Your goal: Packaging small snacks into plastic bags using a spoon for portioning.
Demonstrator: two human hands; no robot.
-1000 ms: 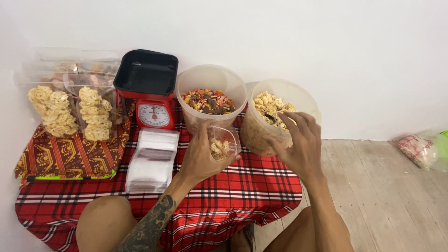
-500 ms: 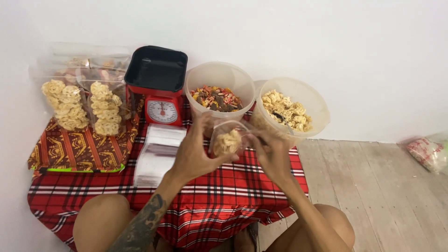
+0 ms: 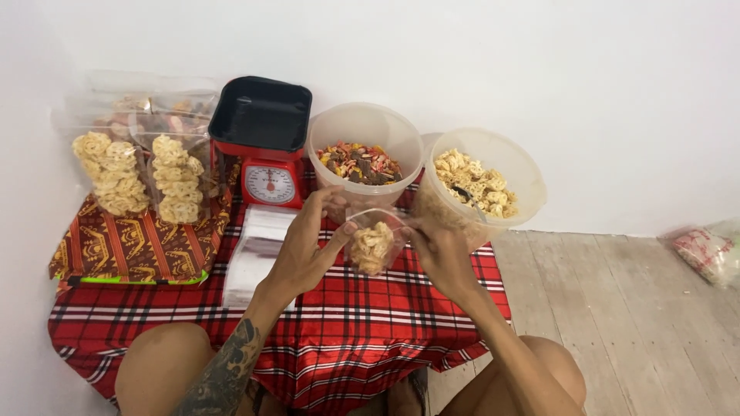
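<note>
The person sits at a low table under a red plaid cloth (image 3: 370, 323); both hands meet just in front of the two tubs, and between them hangs a small clear plastic pouch (image 3: 373, 240) partly filled with pale curled crackers. The left hand (image 3: 304, 250) pinches the pouch's left top edge, thumb and forefinger closed on the plastic, the other fingers loose; the right hand (image 3: 439, 250) grips the right top edge in the same way, so the pouch's mouth is stretched between them above the cloth, clear of the table.

To handle this well, the person would do best to keep the pouch upright so the crackers sit low and away from the mouth; the pull should be even on both sides, since a lopsided tug could crease the seal or tip crackers out; the grip wants to be light, as such crackers likely crumble under pressure.

Just behind the hands stand a tub of pale crackers (image 3: 478, 181) on the right and a tub of mixed coloured snacks (image 3: 362, 158) beside it; a red kitchen scale with a black tray (image 3: 264, 146) stands to the left of those; a stack of empty clear pouches (image 3: 258, 250) lies just beside the left hand; filled bags of ring-shaped crackers (image 3: 142, 177) stand at the far left.
</note>
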